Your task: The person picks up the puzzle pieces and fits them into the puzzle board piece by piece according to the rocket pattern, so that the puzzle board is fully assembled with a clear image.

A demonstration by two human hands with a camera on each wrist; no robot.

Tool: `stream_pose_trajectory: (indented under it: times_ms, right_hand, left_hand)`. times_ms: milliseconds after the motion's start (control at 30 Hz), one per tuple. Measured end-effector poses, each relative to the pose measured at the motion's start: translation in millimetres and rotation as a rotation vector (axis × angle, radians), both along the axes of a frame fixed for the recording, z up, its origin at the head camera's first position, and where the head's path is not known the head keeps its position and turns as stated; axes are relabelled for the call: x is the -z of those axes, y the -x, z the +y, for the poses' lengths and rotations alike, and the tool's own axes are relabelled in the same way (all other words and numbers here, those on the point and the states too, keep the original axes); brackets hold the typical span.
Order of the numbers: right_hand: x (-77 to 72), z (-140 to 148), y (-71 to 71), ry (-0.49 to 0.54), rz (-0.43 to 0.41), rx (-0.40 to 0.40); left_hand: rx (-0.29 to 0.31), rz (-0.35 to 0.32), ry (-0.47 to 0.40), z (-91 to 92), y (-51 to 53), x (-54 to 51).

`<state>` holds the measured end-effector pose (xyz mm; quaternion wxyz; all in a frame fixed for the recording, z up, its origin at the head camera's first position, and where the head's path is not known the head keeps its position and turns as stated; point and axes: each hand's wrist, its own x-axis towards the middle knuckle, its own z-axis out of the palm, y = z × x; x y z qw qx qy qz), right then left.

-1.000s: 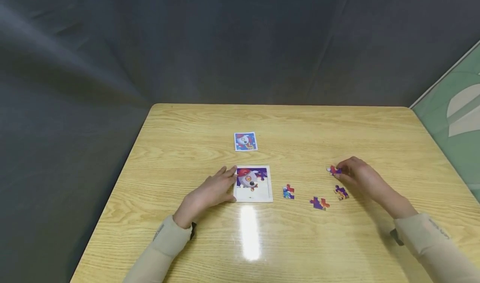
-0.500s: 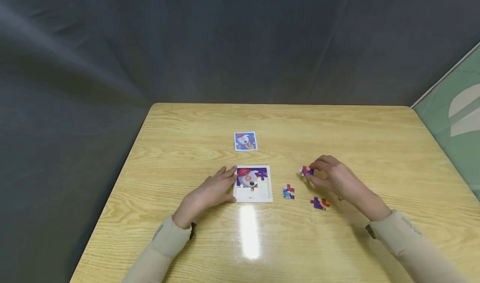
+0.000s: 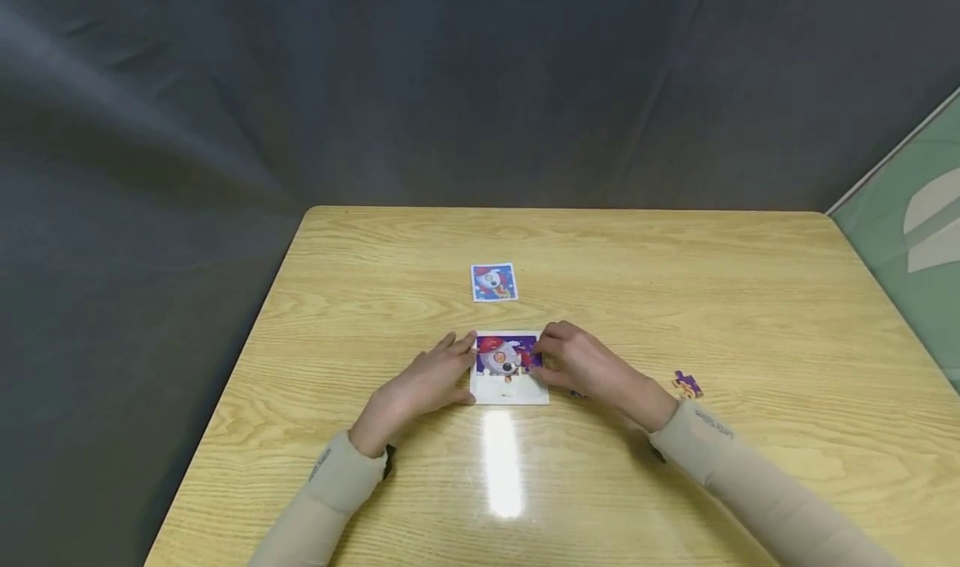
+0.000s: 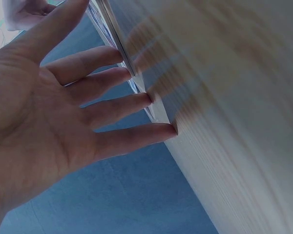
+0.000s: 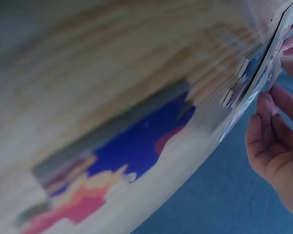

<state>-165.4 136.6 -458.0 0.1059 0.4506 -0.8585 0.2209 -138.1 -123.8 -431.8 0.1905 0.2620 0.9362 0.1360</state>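
A white-bordered puzzle tray (image 3: 513,393) lies on the table, its upper part filled with joined pieces that picture a white dog in a red hat. Along the tray's left edge, my left hand (image 3: 427,383) rests with fingers spread and nearly straight; the left wrist view shows the fingertips (image 4: 141,100) against that side. Over the tray's right side, my right hand (image 3: 588,365) pinches a red and purple puzzle piece (image 3: 528,359) beside the joined ones. The fingers partly hide it. In the right wrist view, those fingers (image 5: 261,124) are curled at the tray.
Behind the tray lies a small picture card (image 3: 494,283). A loose purple-orange piece (image 3: 687,384) sits to the right, and a blue one (image 3: 578,393) is mostly covered by the right hand. Another purple piece (image 5: 132,141) lies near the right wrist. A dark curtain (image 3: 480,92) hangs behind the table.
My right hand has carried the red and purple puzzle piece leftward from the right of the table to the tray's right side. The left hand keeps its place at the tray.
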Motion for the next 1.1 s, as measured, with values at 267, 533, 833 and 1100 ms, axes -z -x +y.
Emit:
stream_pose_trajectory:
  times_ms: [267, 533, 833, 1100]
  right_hand:
    - [1.1, -6.1, 0.7, -0.046, -0.048, -0.010]
    - [2.2, -9.7, -0.6, -0.066, -0.041, 0.007]
    - [-8.5, 1.6, -12.2, 0.037, -0.042, 0.064]
    - [-5.9, 36.3, -39.3, -0.026, -0.022, 0.225]
  left_hand:
    - [-0.003, 0.008, 0.009, 0.0, 0.5, -0.6]
    - [0.000, 0.005, 0.000, -1.3, 0.4, -0.6]
    - [0.004, -0.001, -0.007, -0.5, -0.9, -0.1]
    - [0.008, 0.015, -0.004, -1.5, -0.2, -0.9]
